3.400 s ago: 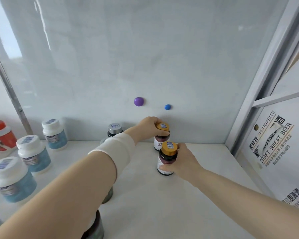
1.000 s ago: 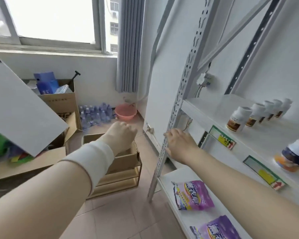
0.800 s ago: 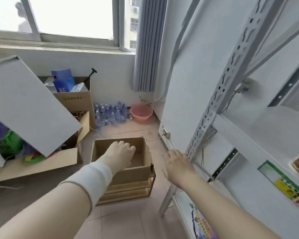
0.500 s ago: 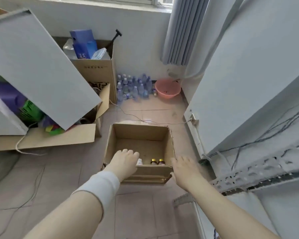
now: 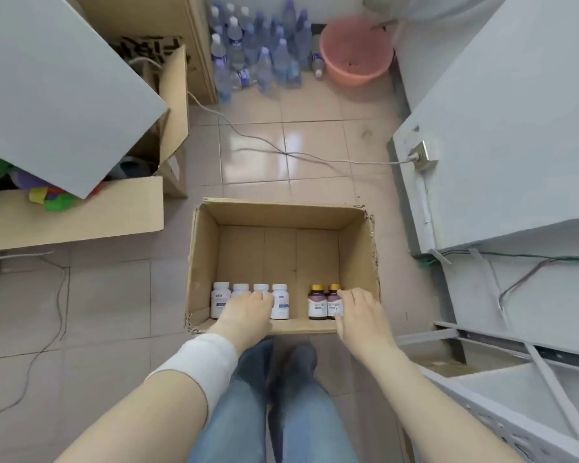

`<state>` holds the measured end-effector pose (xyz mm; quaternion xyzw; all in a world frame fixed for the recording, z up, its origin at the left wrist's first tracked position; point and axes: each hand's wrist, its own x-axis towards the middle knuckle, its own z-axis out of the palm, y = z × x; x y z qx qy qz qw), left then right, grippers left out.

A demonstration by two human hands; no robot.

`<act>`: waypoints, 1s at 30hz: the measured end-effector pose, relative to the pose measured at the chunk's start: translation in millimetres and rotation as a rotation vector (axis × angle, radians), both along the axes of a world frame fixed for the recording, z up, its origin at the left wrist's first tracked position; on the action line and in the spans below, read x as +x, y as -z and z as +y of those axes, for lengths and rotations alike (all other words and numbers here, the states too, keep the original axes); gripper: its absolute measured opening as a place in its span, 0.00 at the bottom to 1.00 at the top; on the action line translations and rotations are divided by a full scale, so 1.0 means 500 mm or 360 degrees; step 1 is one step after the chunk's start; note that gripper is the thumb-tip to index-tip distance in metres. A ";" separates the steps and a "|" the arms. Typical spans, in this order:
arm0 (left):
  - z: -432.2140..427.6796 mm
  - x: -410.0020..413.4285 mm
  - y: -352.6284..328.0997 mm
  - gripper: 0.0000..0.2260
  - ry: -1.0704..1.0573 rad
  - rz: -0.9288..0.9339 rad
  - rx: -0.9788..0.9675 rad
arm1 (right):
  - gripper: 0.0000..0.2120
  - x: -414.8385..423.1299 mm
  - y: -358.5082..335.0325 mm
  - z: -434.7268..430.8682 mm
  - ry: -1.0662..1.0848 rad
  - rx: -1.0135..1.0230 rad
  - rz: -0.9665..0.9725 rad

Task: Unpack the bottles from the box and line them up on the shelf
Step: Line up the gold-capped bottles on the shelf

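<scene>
Tiled floor (image 5: 114, 295). Left hand (image 5: 244, 312), fingers together and relaxed, lies over four white bottles (image 5: 220, 299). Right hand (image 5: 361, 315), fingers loosely spread, is at two brown bottles (image 5: 316, 304). All stand along the cardboard box's (image 5: 358, 248) near wall. Beyond: water bottles (image 5: 261, 51), pink basin (image 5: 355, 51).

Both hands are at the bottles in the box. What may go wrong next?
The white bottles stand close in a row, so the left hand may knock over neighbours. The two brown bottles stand side by side; the right hand, grabbing one, may tip the other.
</scene>
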<state>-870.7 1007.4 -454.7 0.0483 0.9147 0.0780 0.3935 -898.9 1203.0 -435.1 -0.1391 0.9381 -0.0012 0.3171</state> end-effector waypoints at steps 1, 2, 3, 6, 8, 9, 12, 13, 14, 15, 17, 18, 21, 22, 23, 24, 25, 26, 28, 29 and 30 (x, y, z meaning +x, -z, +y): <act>0.010 -0.010 0.027 0.17 -0.0084 -0.0066 0.0043 | 0.19 -0.012 0.029 0.003 0.0057 0.0001 -0.0041; 0.024 -0.020 0.056 0.18 -0.0184 -0.0144 0.0095 | 0.20 -0.022 0.061 0.006 0.0128 0.0003 -0.0092; 0.040 -0.030 0.088 0.18 -0.0283 -0.0222 0.0158 | 0.20 -0.033 0.094 0.009 0.0202 0.0008 -0.0156; 0.101 -0.053 0.188 0.18 -0.0627 -0.0419 0.0330 | 0.22 -0.056 0.194 0.012 0.0490 0.0046 -0.0387; 0.143 -0.071 0.248 0.20 -0.0866 -0.0535 0.0420 | 0.24 -0.065 0.254 0.014 0.0746 0.0062 -0.0514; 0.160 -0.079 0.276 0.21 -0.0998 -0.0573 0.0457 | 0.25 -0.067 0.280 0.015 0.0868 0.0063 -0.0565; 0.192 -0.102 0.351 0.24 -0.1328 -0.0601 0.0550 | 0.27 -0.070 0.342 0.019 0.1027 0.0072 -0.0673; 0.196 -0.108 0.372 0.25 -0.1418 -0.0599 0.0565 | 0.26 -0.072 0.357 0.021 0.1043 0.0069 -0.0681; 0.198 -0.113 0.388 0.25 -0.1482 -0.0597 0.0565 | 0.25 -0.075 0.368 0.023 0.1051 0.0065 -0.0674; 0.198 -0.119 0.402 0.25 -0.1519 -0.0604 0.0559 | 0.24 -0.077 0.377 0.025 0.1042 0.0069 -0.0657; 0.198 -0.127 0.419 0.24 -0.1509 -0.0619 0.0555 | 0.22 -0.080 0.389 0.027 0.0975 0.0103 -0.0629; 0.197 -0.130 0.425 0.23 -0.1478 -0.0621 0.0558 | 0.20 -0.081 0.394 0.029 0.0936 0.0121 -0.0617; 0.191 -0.137 0.436 0.23 -0.1406 -0.0616 0.0564 | 0.15 -0.089 0.409 0.030 0.0879 0.0146 -0.0615; 0.189 -0.138 0.439 0.23 -0.1402 -0.0611 0.0558 | 0.15 -0.093 0.414 0.030 0.0891 0.0148 -0.0625; 0.186 -0.139 0.440 0.24 -0.1405 -0.0608 0.0550 | 0.16 -0.098 0.418 0.029 0.0920 0.0139 -0.0644; 0.183 -0.140 0.442 0.24 -0.1402 -0.0601 0.0543 | 0.17 -0.103 0.422 0.028 0.0958 0.0118 -0.0679; 0.181 -0.141 0.443 0.25 -0.1395 -0.0598 0.0535 | 0.20 -0.108 0.427 0.027 0.1005 0.0086 -0.0721; 0.179 -0.141 0.444 0.25 -0.1384 -0.0594 0.0528 | 0.22 -0.113 0.430 0.027 0.1059 0.0049 -0.0757; 0.175 -0.141 0.444 0.25 -0.1385 -0.0597 0.0524 | 0.24 -0.121 0.433 0.029 0.1168 -0.0003 -0.0785; 0.174 -0.141 0.444 0.25 -0.1393 -0.0601 0.0520 | 0.25 -0.123 0.434 0.031 0.1208 -0.0012 -0.0787; 0.174 -0.141 0.442 0.26 -0.1399 -0.0601 0.0519 | 0.26 -0.124 0.434 0.033 0.1231 -0.0019 -0.0790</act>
